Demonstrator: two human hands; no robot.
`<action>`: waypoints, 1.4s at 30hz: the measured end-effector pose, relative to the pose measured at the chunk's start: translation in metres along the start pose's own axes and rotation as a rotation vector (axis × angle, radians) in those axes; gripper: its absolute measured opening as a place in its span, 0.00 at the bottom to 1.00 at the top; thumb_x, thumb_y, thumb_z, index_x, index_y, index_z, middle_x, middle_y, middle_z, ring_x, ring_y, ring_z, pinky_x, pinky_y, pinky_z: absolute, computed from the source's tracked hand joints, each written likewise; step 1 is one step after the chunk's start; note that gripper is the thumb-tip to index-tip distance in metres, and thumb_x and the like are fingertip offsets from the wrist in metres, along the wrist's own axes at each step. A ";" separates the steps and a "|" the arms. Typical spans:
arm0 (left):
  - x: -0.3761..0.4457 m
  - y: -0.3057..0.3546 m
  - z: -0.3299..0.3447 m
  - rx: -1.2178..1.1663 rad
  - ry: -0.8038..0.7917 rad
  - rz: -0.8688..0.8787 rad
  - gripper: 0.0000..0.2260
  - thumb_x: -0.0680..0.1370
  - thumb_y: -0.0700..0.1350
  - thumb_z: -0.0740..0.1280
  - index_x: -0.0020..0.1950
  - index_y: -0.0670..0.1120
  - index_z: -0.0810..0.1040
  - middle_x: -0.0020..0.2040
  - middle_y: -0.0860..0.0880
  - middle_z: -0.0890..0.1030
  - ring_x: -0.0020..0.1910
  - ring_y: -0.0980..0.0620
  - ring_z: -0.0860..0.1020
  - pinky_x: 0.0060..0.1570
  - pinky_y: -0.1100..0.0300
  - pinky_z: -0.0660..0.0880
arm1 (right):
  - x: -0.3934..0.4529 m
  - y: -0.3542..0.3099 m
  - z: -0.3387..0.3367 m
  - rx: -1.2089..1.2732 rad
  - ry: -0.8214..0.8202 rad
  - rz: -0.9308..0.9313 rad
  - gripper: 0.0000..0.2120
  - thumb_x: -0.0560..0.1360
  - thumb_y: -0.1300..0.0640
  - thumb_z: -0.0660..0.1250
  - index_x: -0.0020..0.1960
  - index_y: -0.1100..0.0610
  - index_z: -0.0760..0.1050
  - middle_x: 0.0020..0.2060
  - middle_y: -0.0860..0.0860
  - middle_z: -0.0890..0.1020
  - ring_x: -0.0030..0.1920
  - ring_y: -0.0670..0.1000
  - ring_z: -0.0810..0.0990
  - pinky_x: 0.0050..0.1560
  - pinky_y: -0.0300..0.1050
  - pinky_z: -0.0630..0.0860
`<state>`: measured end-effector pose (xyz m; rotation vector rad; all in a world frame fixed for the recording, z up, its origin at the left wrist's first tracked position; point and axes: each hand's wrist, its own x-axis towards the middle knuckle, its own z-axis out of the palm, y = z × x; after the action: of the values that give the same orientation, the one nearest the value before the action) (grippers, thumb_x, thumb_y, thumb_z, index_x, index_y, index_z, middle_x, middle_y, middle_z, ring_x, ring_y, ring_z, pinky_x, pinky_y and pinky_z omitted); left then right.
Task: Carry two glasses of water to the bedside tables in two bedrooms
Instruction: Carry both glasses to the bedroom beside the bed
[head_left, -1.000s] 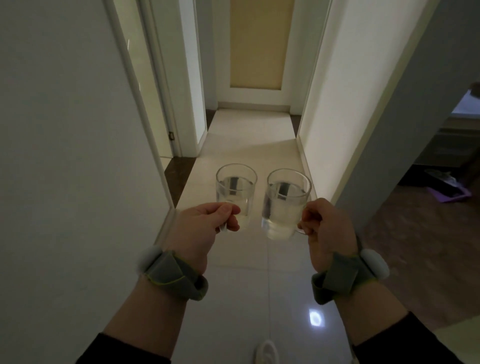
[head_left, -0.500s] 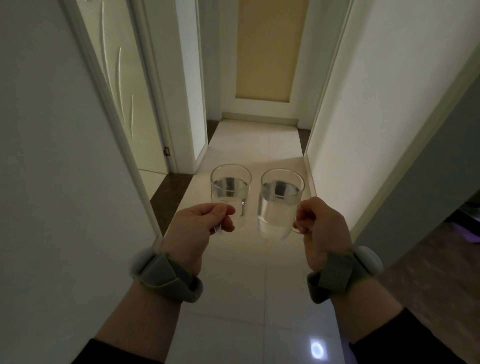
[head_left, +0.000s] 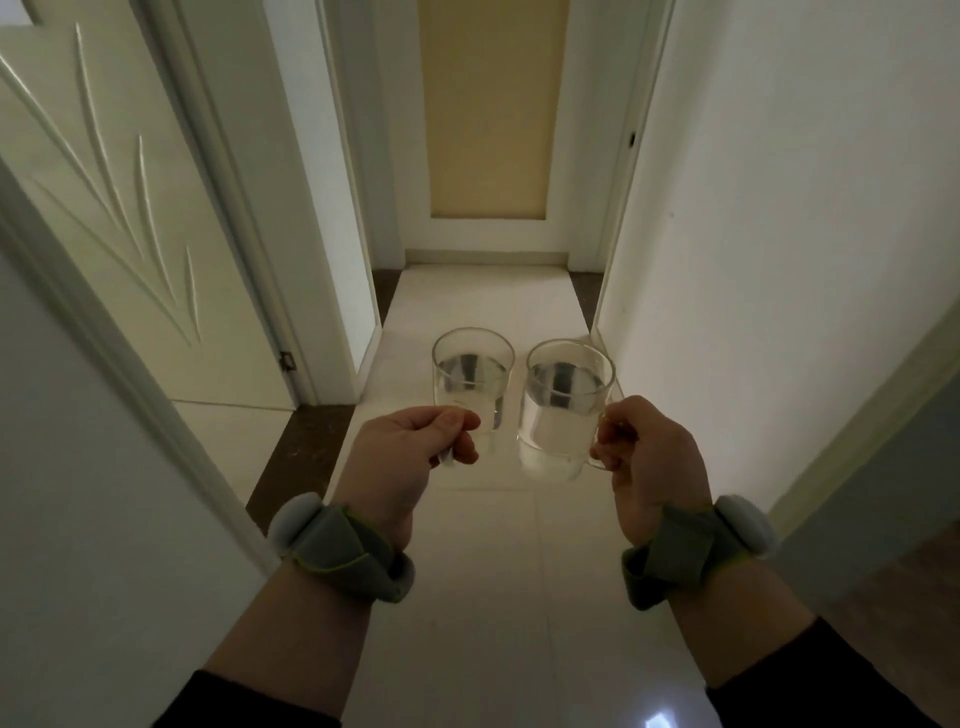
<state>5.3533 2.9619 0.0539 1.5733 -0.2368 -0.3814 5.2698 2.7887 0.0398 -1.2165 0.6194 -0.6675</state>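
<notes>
Two clear glass mugs of water hang side by side in front of me over the hallway floor. My left hand (head_left: 410, 447) is shut on the handle of the left glass (head_left: 470, 379). My right hand (head_left: 644, 452) grips the handle of the right glass (head_left: 563, 405). Both glasses are upright, more than half full, and a small gap separates them. Each wrist wears a grey-green strap with a pale puck.
A narrow tiled corridor (head_left: 483, 322) runs ahead to a beige panel (head_left: 491, 109) at its end. An open white door (head_left: 119, 208) stands on the left, its dark threshold (head_left: 301, 457) below. A white wall (head_left: 779, 208) lines the right, with a doorway edge (head_left: 872, 415) and wooden floor at far right.
I have moved forward along the corridor; the left door has come into fuller view and the right room has slid out of view. Both hands keep their hold on the glasses.
</notes>
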 end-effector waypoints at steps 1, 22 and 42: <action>0.006 0.003 -0.001 0.005 0.007 0.001 0.12 0.78 0.44 0.61 0.40 0.46 0.83 0.31 0.51 0.82 0.41 0.49 0.80 0.54 0.52 0.73 | 0.004 -0.001 0.004 0.004 0.009 0.004 0.17 0.73 0.62 0.60 0.26 0.56 0.69 0.19 0.47 0.71 0.28 0.50 0.69 0.40 0.48 0.69; 0.371 0.031 0.059 -0.045 0.065 -0.060 0.12 0.78 0.46 0.63 0.40 0.46 0.84 0.34 0.49 0.83 0.39 0.50 0.80 0.49 0.57 0.73 | 0.377 0.007 0.110 -0.149 -0.168 -0.085 0.16 0.66 0.53 0.58 0.21 0.49 0.75 0.18 0.45 0.72 0.28 0.50 0.69 0.39 0.50 0.70; 0.710 0.067 0.055 -0.004 -0.012 -0.043 0.13 0.77 0.45 0.64 0.36 0.48 0.84 0.34 0.49 0.84 0.42 0.48 0.80 0.52 0.54 0.74 | 0.687 0.040 0.253 -0.179 -0.052 -0.173 0.11 0.64 0.56 0.59 0.24 0.52 0.72 0.19 0.46 0.70 0.24 0.46 0.67 0.37 0.51 0.70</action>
<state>5.9914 2.6377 0.0532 1.5749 -0.2121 -0.4250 5.9152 2.4424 0.0102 -1.4615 0.5426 -0.7341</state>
